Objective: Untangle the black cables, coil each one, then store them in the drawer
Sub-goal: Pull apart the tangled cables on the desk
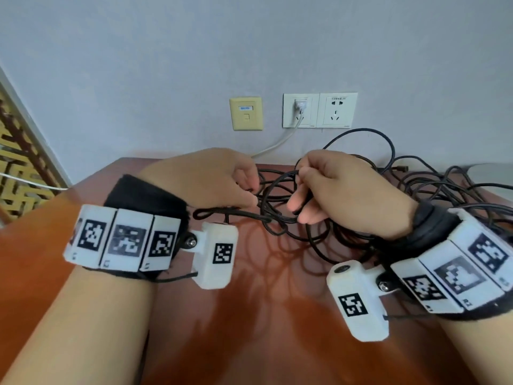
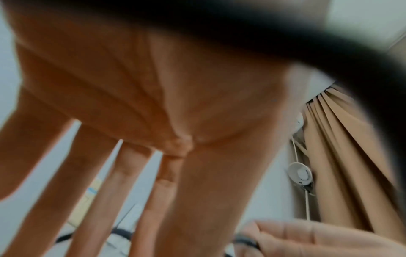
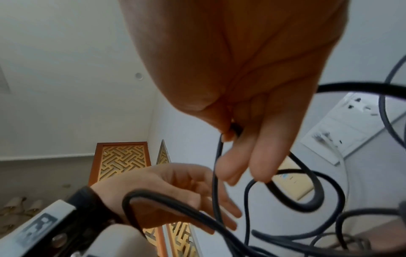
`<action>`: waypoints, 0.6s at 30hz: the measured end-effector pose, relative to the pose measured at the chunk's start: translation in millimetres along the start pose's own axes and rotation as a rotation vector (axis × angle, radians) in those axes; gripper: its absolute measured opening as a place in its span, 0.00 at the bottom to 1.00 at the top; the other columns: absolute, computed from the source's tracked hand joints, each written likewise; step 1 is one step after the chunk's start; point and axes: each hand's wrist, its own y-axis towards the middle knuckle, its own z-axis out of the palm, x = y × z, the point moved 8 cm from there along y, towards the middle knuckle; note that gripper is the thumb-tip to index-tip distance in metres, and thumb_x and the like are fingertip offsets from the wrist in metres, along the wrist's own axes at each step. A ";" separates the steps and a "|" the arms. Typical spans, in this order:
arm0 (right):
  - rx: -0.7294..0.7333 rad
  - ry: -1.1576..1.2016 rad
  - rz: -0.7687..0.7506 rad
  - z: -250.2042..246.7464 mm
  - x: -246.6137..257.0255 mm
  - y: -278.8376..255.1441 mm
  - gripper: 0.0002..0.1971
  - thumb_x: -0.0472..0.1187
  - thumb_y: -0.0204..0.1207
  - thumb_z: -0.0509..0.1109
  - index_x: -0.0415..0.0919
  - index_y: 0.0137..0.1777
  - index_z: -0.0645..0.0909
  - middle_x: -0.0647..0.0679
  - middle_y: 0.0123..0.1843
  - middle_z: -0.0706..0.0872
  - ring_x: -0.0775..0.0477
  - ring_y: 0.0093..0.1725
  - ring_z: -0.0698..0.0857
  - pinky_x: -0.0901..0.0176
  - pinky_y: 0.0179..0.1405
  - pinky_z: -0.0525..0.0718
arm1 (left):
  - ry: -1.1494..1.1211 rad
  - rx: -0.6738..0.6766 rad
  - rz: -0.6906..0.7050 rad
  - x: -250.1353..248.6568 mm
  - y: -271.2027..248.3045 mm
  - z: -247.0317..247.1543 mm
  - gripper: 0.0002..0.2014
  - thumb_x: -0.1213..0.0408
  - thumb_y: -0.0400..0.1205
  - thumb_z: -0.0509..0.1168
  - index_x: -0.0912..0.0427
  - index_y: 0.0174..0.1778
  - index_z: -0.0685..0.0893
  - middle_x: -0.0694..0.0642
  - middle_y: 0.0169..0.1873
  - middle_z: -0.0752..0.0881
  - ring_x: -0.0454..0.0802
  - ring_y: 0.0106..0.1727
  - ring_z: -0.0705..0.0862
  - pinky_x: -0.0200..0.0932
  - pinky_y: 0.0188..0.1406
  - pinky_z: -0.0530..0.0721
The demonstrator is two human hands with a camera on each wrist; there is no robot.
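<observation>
A tangle of black cables point(image 1: 416, 190) lies on the red-brown table point(image 1: 277, 315), spread from the middle to the right edge. My right hand point(image 1: 302, 173) pinches one black strand between thumb and forefinger and lifts it, as the right wrist view shows point(image 3: 230, 132). Loops of cable point(image 3: 316, 191) hang below its other fingers. My left hand point(image 1: 249, 194) is just left of it, fingers stretched out and spread point(image 2: 153, 200), reaching among the strands without gripping any. In the right wrist view the left hand point(image 3: 211, 205) is behind a cable loop. No drawer is in view.
The wall rises right behind the table, with a double socket point(image 1: 319, 110), a white plug and cord point(image 1: 300, 105), and a beige data plate point(image 1: 246, 113). A gold lattice panel point(image 1: 16, 162) stands at the left. Bare tabletop lies near me, under my wrists.
</observation>
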 end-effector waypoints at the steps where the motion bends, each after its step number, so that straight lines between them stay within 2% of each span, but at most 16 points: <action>1: 0.029 0.045 0.003 4.8 0.9 -0.5 0.13 0.37 0.88 0.53 0.39 0.43 0.75 0.39 0.38 0.91 0.46 0.29 0.89 0.53 0.34 0.90 | -0.001 0.029 0.034 -6.2 0.3 5.6 0.09 0.59 0.78 0.72 0.46 0.53 0.86 0.42 0.48 0.87 0.41 0.54 0.86 0.40 0.55 0.82; 3: 0.070 0.086 -0.004 11.4 2.5 -0.8 0.14 0.37 0.88 0.53 0.40 0.42 0.74 0.38 0.40 0.91 0.46 0.30 0.89 0.51 0.37 0.91 | -0.019 0.133 0.081 -13.9 2.0 20.5 0.11 0.63 0.78 0.70 0.47 0.55 0.87 0.48 0.49 0.90 0.48 0.55 0.87 0.51 0.59 0.84; 4: 0.079 0.097 -0.009 12.5 2.9 -0.6 0.14 0.37 0.89 0.53 0.40 0.42 0.74 0.37 0.41 0.91 0.46 0.31 0.89 0.50 0.38 0.91 | 0.011 0.171 0.083 -13.2 4.1 26.6 0.13 0.63 0.78 0.70 0.47 0.57 0.88 0.49 0.50 0.90 0.50 0.56 0.88 0.53 0.60 0.85; 7: 0.068 0.190 0.004 7.3 3.9 0.5 0.15 0.37 0.89 0.52 0.40 0.41 0.73 0.37 0.42 0.91 0.46 0.31 0.89 0.54 0.37 0.91 | 0.149 0.169 0.073 -2.4 11.1 29.5 0.14 0.66 0.81 0.70 0.49 0.61 0.88 0.45 0.53 0.89 0.49 0.58 0.87 0.49 0.61 0.84; 9: 0.045 0.309 0.007 0.4 6.8 0.9 0.15 0.37 0.90 0.52 0.40 0.40 0.72 0.38 0.42 0.91 0.46 0.31 0.88 0.56 0.35 0.90 | 0.092 0.157 0.118 2.4 15.1 26.1 0.14 0.73 0.79 0.69 0.51 0.54 0.90 0.47 0.49 0.90 0.44 0.54 0.87 0.46 0.60 0.83; 10: 0.034 0.366 -0.003 -3.1 9.3 0.9 0.15 0.37 0.90 0.51 0.40 0.41 0.72 0.38 0.41 0.91 0.46 0.30 0.88 0.56 0.35 0.90 | 0.060 0.136 0.122 7.5 16.1 23.9 0.12 0.73 0.79 0.69 0.52 0.50 0.92 0.47 0.44 0.90 0.39 0.50 0.86 0.40 0.57 0.82; 11: 0.020 0.419 -0.016 -6.2 11.9 1.0 0.15 0.37 0.90 0.51 0.40 0.41 0.72 0.38 0.41 0.91 0.46 0.30 0.88 0.57 0.35 0.91 | 0.035 0.123 0.113 10.2 15.9 22.2 0.10 0.70 0.79 0.70 0.51 0.46 0.93 0.45 0.40 0.89 0.36 0.45 0.85 0.34 0.52 0.80; 12: 0.000 0.471 -0.031 -9.6 13.9 1.2 0.15 0.37 0.90 0.51 0.41 0.41 0.72 0.39 0.41 0.92 0.46 0.30 0.88 0.57 0.34 0.91 | 0.011 0.123 0.096 16.2 17.6 23.0 0.06 0.62 0.78 0.71 0.47 0.42 0.93 0.44 0.36 0.88 0.37 0.41 0.84 0.35 0.50 0.80; 14: -0.066 0.550 -0.046 -16.9 14.4 1.8 0.15 0.38 0.90 0.52 0.41 0.41 0.72 0.40 0.41 0.92 0.45 0.32 0.90 0.57 0.35 0.91 | 0.047 0.164 0.036 24.6 18.1 29.9 0.07 0.49 0.75 0.70 0.42 0.35 0.92 0.47 0.31 0.87 0.46 0.38 0.86 0.47 0.50 0.85; 16: -0.161 0.506 -0.058 -25.6 11.6 1.8 0.15 0.38 0.89 0.53 0.43 0.40 0.73 0.42 0.42 0.93 0.44 0.36 0.92 0.55 0.39 0.92 | 0.156 0.147 -0.031 30.9 17.6 27.5 0.11 0.51 0.80 0.68 0.48 0.36 0.92 0.50 0.33 0.89 0.52 0.40 0.87 0.52 0.50 0.86; 18: -0.222 0.381 -0.066 -30.9 8.9 1.0 0.13 0.38 0.88 0.56 0.43 0.41 0.74 0.43 0.43 0.93 0.42 0.40 0.93 0.53 0.42 0.92 | 0.097 -0.009 -0.052 29.6 16.6 8.4 0.15 0.53 0.84 0.64 0.47 0.33 0.89 0.49 0.33 0.88 0.51 0.40 0.86 0.48 0.49 0.83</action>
